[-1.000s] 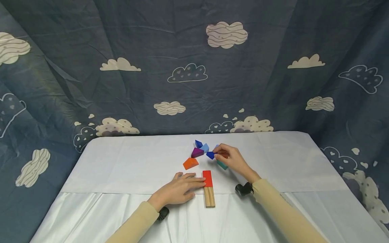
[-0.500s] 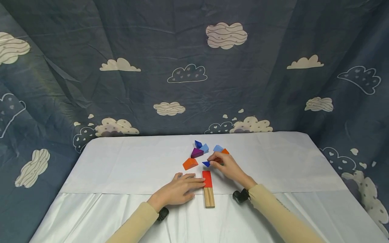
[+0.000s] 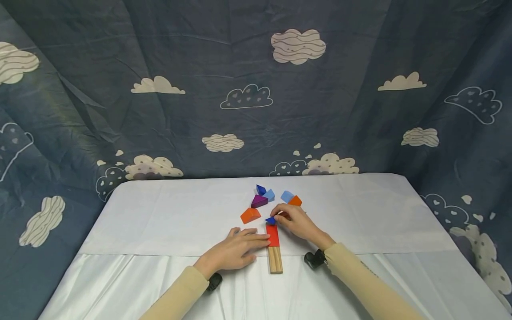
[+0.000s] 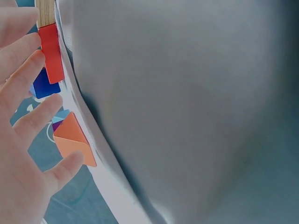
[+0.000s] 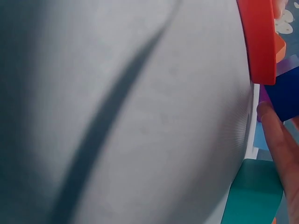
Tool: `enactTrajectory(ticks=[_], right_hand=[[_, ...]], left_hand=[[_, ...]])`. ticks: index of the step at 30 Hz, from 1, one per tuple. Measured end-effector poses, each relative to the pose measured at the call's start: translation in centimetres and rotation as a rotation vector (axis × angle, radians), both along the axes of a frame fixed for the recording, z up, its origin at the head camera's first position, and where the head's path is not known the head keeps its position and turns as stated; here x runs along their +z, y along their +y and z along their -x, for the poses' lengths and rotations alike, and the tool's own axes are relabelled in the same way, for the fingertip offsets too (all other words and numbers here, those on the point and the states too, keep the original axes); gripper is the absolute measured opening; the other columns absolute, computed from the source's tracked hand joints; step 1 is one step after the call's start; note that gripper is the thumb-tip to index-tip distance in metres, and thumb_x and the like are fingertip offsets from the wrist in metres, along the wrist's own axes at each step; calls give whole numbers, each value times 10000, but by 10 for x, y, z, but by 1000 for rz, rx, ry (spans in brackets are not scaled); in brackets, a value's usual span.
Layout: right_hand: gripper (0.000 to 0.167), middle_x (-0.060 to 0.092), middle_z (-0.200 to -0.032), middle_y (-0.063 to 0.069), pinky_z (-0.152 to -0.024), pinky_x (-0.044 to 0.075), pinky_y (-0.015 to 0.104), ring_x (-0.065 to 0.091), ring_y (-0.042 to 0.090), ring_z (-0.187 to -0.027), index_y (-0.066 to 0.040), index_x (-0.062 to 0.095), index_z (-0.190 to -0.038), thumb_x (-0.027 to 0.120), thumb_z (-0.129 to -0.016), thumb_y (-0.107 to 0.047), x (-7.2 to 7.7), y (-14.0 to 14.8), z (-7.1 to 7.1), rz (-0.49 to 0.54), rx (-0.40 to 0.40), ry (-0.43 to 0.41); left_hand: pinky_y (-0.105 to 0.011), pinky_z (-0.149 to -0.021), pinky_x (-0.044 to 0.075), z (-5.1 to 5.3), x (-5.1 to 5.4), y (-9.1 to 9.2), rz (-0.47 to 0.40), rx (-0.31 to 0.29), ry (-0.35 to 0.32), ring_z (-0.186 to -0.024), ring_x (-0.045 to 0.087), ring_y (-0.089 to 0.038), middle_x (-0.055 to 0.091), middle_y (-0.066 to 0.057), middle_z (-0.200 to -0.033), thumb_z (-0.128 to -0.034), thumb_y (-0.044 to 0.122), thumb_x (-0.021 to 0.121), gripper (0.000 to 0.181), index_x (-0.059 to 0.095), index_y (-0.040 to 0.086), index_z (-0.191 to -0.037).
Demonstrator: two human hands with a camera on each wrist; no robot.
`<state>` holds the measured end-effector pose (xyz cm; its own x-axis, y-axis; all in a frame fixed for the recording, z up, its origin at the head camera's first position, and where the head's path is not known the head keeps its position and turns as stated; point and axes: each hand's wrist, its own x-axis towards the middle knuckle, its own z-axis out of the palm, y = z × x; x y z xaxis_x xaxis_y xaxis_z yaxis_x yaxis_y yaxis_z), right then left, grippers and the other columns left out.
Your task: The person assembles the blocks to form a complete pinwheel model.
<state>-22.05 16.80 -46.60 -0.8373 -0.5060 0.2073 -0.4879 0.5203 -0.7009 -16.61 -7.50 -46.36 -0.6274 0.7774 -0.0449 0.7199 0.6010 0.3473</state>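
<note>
This looks like a staged tabletop set, with a cloud-printed curtain [image 3: 192, 58] behind a white-covered table [image 3: 160, 218].

- In right wrist view, the edge cuts the held blue block [image 5: 286, 95] and right hand [image 5: 287, 156].
- In left wrist view, purple block [image 4: 56, 125] is mostly hidden.

a dark blue-grey fabric backdrop [image 3: 192, 53] hangs behind and at both sides, lightly creased. it is printed with cream clouds [image 3: 298, 46]: some wavy-striped, some plain, some dotted, with others drawn in white outline. in front, a table [image 3: 380, 200] draped in white cloth [image 3: 160, 213] has rounded far corners. a straight line [image 3: 120, 254] crosses the cloth from side to side, and nearer the viewer the fabric shows soft folds. the light is mostly even.
</note>
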Motion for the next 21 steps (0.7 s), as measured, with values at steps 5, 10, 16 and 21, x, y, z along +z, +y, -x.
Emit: enactTrajectory(ticks=[5, 10, 16, 21], right_hand=[[70, 658, -969, 4, -822, 517, 327, 601, 149, -856, -86, 669, -975, 628, -921, -68, -1, -1, 0, -31, -22, 12], [66, 665, -937, -4, -808, 524, 330, 612, 147, -844, -77, 678, -967, 651, -906, -75, -1, -1, 0, -71, -51, 27], [71, 674, -899, -25, -788, 526, 312, 609, 142, -827, -84, 686, -951, 682, -882, -70, 1, 2, 1, -93, -99, -26], [82, 675, -912, -7, -821, 525, 336, 629, 154, -846, -61, 680, -957, 678, -877, -40, 2, 2, 0, -74, -76, -51]], left_hand=[[-591, -1048, 229, 1, -2, -1, -1, -6, 12, -1373, 314, -205, 397, 102, -1477, -954, 226, 560, 494, 462, 257, -1437], [-587, -1048, 231, 0, -2, 0, 6, -8, 13, -1376, 308, -199, 394, 107, -1478, -957, 231, 556, 493, 458, 259, -1439], [-594, -1041, 239, 0, -2, 0, -6, -17, 25, -1373, 314, -211, 397, 97, -1478, -953, 226, 562, 496, 460, 245, -1439], [-591, -1037, 245, 0, -3, 0, -4, -19, 34, -1370, 319, -215, 400, 96, -1477, -949, 225, 568, 499, 464, 245, -1436]])
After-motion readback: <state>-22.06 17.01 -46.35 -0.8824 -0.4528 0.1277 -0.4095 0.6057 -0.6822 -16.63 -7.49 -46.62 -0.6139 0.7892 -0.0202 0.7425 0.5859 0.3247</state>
